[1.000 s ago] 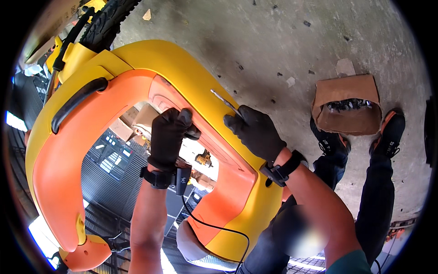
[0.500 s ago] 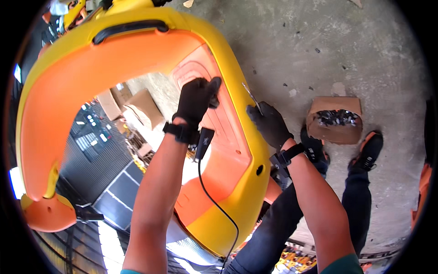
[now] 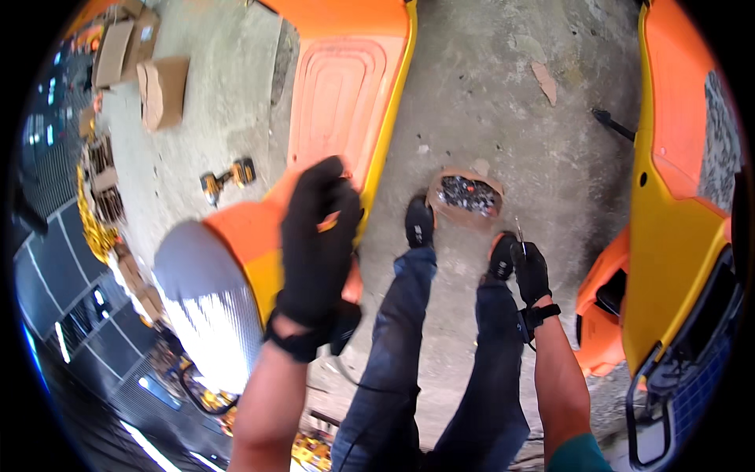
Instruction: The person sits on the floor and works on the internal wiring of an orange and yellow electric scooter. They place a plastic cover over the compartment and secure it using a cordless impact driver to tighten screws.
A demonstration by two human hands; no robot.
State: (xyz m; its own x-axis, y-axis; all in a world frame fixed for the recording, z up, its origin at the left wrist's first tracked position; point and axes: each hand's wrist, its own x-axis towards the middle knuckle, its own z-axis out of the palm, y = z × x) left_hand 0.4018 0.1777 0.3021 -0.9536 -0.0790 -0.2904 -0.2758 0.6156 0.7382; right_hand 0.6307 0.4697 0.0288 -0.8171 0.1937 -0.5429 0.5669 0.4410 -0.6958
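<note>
My left hand (image 3: 318,244), in a black glove, is raised in front of a large orange and yellow moulded shell (image 3: 346,102). Its fingers are bent and smeared by motion, with orange showing through a gap between them. Whether it holds something small I cannot tell. Lower at the right, my right hand (image 3: 533,275), also gloved in black, is closed around a thin metal tool (image 3: 520,230) whose tip points up. The tool's exact kind is not visible. Near that hand, an open cardboard box (image 3: 450,211) of small dark and shiny parts sits on the floor by my feet.
A yellow and black cordless drill (image 3: 228,179) lies on the concrete left of the shell. Cardboard boxes (image 3: 163,93) stand farther left. A grey and silver rounded piece (image 3: 208,303) adjoins the shell's near end. Another orange and yellow shell (image 3: 668,236) stands at the right.
My view has swung right, bringing the second shell into sight. My left hand has come away from the shell's inner panel. The right hand still holds the thin tool, now away from the shell.
</note>
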